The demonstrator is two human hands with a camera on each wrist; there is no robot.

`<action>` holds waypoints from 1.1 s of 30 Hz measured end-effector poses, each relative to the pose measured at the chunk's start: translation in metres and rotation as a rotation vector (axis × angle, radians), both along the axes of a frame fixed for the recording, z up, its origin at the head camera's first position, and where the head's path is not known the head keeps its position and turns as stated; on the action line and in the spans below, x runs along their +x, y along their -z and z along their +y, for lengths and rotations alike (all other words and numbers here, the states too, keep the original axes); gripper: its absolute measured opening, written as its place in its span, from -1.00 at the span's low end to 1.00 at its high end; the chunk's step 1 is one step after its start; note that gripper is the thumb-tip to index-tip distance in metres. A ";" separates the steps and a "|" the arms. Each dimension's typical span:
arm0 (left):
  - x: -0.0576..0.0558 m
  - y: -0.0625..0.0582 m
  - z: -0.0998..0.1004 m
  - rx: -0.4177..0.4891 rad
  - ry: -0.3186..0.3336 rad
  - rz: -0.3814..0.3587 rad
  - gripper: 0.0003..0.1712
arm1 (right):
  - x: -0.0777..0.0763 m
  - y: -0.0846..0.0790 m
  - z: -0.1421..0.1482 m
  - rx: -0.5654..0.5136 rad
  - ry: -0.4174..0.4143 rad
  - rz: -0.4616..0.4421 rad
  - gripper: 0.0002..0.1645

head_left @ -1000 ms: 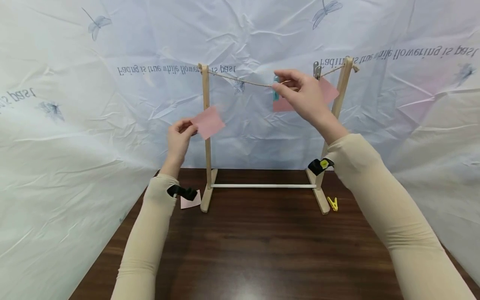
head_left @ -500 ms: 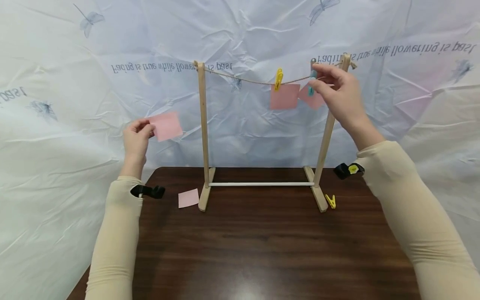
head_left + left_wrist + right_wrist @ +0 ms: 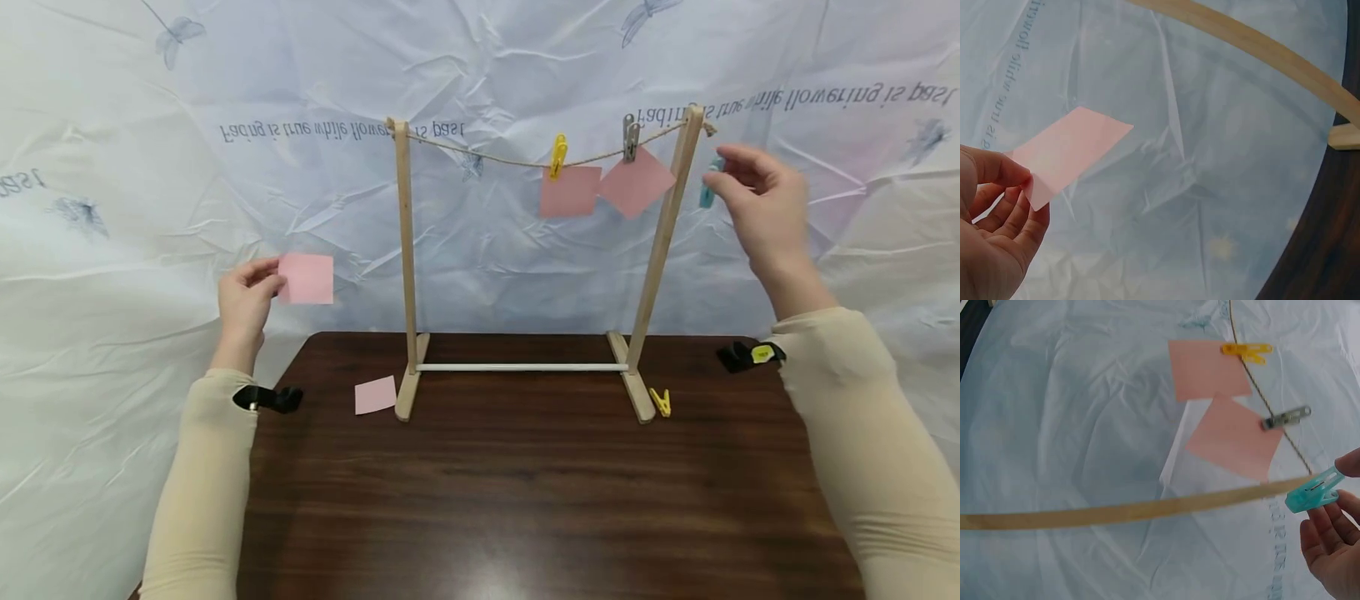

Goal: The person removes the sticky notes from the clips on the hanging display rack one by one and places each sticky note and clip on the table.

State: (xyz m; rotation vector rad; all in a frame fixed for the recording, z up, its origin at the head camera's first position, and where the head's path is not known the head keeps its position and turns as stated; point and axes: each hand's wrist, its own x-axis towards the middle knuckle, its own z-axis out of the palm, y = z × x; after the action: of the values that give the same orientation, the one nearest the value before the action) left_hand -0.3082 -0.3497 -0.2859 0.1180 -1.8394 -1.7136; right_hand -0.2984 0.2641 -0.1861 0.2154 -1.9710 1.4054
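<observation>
My left hand (image 3: 243,308) pinches a square pink paper note (image 3: 307,279) by its edge, out to the left of the wooden stand; the left wrist view shows thumb and fingers on one corner of the note (image 3: 1072,153). Beyond the stand's right post, my right hand (image 3: 772,208) pinches a teal clothespin (image 3: 1315,492) between thumb and fingers. Two pink notes hang on the twine (image 3: 487,156): one (image 3: 570,193) under a yellow clothespin (image 3: 557,157), the other (image 3: 637,185), turned cornerwise, under a grey clothespin (image 3: 631,140). Neither hand touches the twine.
The wooden stand has a left post (image 3: 407,250), a right post (image 3: 663,242) and a white crossbar (image 3: 521,367) low between them. On the dark table (image 3: 480,483) lie a pink note (image 3: 375,395) by the left foot and a yellow clothespin (image 3: 662,402) by the right foot.
My right hand has moved right along the twine and past the right post, carrying the teal clothespin. My left hand has drawn left and slightly down with its note. The hanging notes are now uncovered.
</observation>
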 end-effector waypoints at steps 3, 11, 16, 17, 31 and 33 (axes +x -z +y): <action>-0.001 0.008 -0.005 0.016 0.008 -0.028 -0.65 | 0.000 0.009 0.012 -0.032 0.019 -0.050 -0.57; 0.001 0.034 -0.014 -0.187 -0.046 -0.164 -0.56 | -0.008 0.049 0.045 -0.005 0.069 -0.182 -0.45; 0.001 0.051 -0.021 -0.220 -0.042 -0.200 -0.51 | -0.014 0.081 0.061 0.087 0.136 -0.276 -0.37; 0.001 0.054 -0.023 -0.221 -0.035 -0.210 -0.50 | -0.015 0.087 0.064 0.098 0.138 -0.293 -0.36; 0.011 0.104 -0.035 -0.267 0.008 -0.313 -0.52 | -0.005 0.168 0.090 0.324 0.145 -0.475 -0.22; 0.014 0.110 -0.035 -0.283 0.012 -0.339 -0.53 | -0.004 0.179 0.091 0.355 0.139 -0.488 -0.23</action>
State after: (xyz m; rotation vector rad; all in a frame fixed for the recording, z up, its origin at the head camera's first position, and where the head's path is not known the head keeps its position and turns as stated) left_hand -0.2940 -0.3847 -0.3958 0.2972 -2.3144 -1.4901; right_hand -0.3021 0.3555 -0.3647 -0.1200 -2.5775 1.0781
